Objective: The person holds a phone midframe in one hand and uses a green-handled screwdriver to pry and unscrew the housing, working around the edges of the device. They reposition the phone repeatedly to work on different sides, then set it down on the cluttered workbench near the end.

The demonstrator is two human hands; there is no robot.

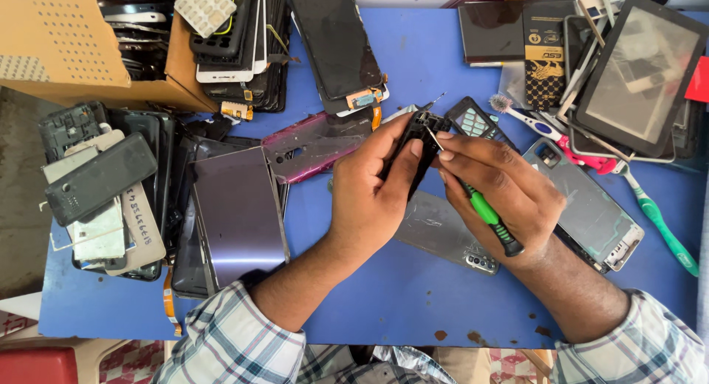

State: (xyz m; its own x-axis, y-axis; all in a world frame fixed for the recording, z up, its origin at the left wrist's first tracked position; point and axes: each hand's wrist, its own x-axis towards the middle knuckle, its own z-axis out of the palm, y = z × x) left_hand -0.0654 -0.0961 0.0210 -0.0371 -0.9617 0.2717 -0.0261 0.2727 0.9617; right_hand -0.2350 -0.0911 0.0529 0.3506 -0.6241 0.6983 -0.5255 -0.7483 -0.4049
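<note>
My left hand (369, 188) grips the small black phone (419, 136), its long axis nearly upright, top pointing away. My right hand (502, 192) pinches the green-handled screwdriver (484, 214), tip aimed up-left into it.

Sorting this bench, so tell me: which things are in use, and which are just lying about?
In use: phone frame in left hand; screwdriver in right hand.

Lying about: toothbrushes, tablet, purple cover, phone stacks, box.
</note>
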